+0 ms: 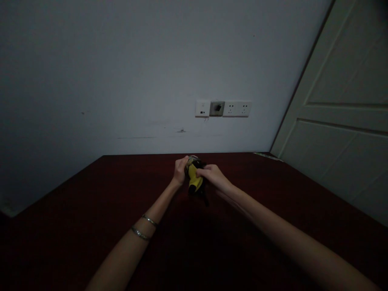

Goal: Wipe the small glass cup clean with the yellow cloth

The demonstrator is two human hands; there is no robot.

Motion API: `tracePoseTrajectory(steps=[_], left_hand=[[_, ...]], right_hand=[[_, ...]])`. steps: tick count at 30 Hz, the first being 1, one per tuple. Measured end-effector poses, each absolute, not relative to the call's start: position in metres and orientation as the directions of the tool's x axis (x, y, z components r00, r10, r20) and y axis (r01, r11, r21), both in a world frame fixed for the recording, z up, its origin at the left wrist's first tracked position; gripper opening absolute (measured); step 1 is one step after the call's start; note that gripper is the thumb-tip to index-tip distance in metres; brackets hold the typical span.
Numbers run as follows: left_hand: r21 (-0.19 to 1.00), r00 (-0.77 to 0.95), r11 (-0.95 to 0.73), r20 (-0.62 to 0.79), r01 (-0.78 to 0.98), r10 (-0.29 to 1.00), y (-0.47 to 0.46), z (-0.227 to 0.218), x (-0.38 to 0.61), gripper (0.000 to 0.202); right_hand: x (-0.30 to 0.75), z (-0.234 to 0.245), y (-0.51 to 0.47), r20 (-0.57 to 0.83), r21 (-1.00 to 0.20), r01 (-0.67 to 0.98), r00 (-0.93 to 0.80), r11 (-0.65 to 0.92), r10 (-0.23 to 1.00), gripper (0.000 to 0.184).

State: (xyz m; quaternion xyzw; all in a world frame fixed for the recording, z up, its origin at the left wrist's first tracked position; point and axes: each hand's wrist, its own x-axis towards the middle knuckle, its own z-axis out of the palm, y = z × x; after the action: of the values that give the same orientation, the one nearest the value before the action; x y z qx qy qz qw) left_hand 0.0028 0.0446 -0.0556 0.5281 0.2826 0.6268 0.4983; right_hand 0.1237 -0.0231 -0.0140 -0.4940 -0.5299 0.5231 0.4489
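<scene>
Both my arms reach out over a dark red table (91, 210). Between my hands is a small yellow and black object (193, 182) with a shiny top end; I cannot make out what it is in the dim light. My left hand (180, 169) is closed around its upper left side. My right hand (212, 174) grips it from the right, fingers curled over the yellow part. A dark strap or cord hangs from its lower end toward the table. Two thin bangles (144, 226) sit on my left forearm.
A white wall stands behind the table, with a row of sockets and a switch plate (223, 108) above the far edge. A white panelled door (342, 117) stands at the right. The room is dim.
</scene>
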Motion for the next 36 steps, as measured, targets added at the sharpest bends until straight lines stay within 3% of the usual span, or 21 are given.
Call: tracePoseTrajectory(steps=[5, 9, 12, 15, 18, 21, 24, 27, 29, 32, 36], left_hand=[[0.822, 0.105, -0.463, 0.52, -0.332, 0.848, 0.045, -0.059, 0.002, 0.043], [0.849, 0.142, -0.425, 0.485, -0.314, 0.863, 0.046, -0.055, 0.001, 0.043], [0.873, 0.045, -0.393, 0.422, -0.29, 0.905, 0.049, -0.048, -0.003, 0.036], [0.906, 0.044, -0.298, 0.325, -0.301, 0.945, 0.051, -0.038, -0.008, 0.037], [0.966, 0.335, 0.072, 0.017, -0.249, 0.942, 0.049, -0.029, -0.015, 0.049], [0.959, 0.568, 0.283, -0.213, -0.035, 0.795, 0.046, -0.025, -0.018, 0.054], [0.931, 0.719, 0.345, -0.319, 0.117, 0.617, 0.043, -0.028, -0.016, 0.058], [0.907, 0.749, 0.392, -0.367, 0.155, 0.552, 0.041, -0.032, -0.009, 0.06], [0.894, 0.731, 0.422, -0.386, 0.148, 0.563, 0.04, -0.035, -0.007, 0.056], [0.885, 0.745, 0.448, -0.385, 0.13, 0.545, 0.039, -0.037, -0.007, 0.05], [0.873, 0.777, 0.457, -0.403, 0.168, 0.484, 0.04, -0.039, -0.008, 0.054]], right_hand=[[0.126, -0.016, -0.029, -0.19, -0.944, -0.225, -0.228, -0.241, 0.955, 0.008], [0.131, -0.014, -0.038, -0.231, -0.889, -0.333, -0.265, -0.314, 0.936, 0.01], [0.142, -0.014, -0.047, -0.247, -0.877, -0.343, -0.279, -0.337, 0.928, 0.011], [0.162, -0.014, -0.049, -0.104, -0.964, -0.216, -0.236, -0.157, 0.966, 0.016], [0.185, -0.012, -0.042, 0.12, -0.988, 0.092, -0.085, 0.127, 0.989, 0.023], [0.201, -0.008, -0.035, 0.483, -0.773, 0.443, -0.056, 0.455, 0.874, 0.028], [0.204, -0.002, -0.034, 0.708, -0.364, 0.622, -0.299, 0.693, 0.64, 0.033], [0.196, 0.002, -0.039, 0.621, 0.029, 0.585, -0.645, 0.81, 0.444, 0.038], [0.19, 0.004, -0.041, 0.478, 0.195, 0.495, -0.802, 0.847, 0.358, 0.036], [0.184, 0.006, -0.038, 0.332, 0.281, 0.352, -0.909, 0.893, 0.253, 0.036], [0.185, 0.011, -0.024, 0.228, 0.282, 0.245, -0.956, 0.928, 0.183, 0.035]])
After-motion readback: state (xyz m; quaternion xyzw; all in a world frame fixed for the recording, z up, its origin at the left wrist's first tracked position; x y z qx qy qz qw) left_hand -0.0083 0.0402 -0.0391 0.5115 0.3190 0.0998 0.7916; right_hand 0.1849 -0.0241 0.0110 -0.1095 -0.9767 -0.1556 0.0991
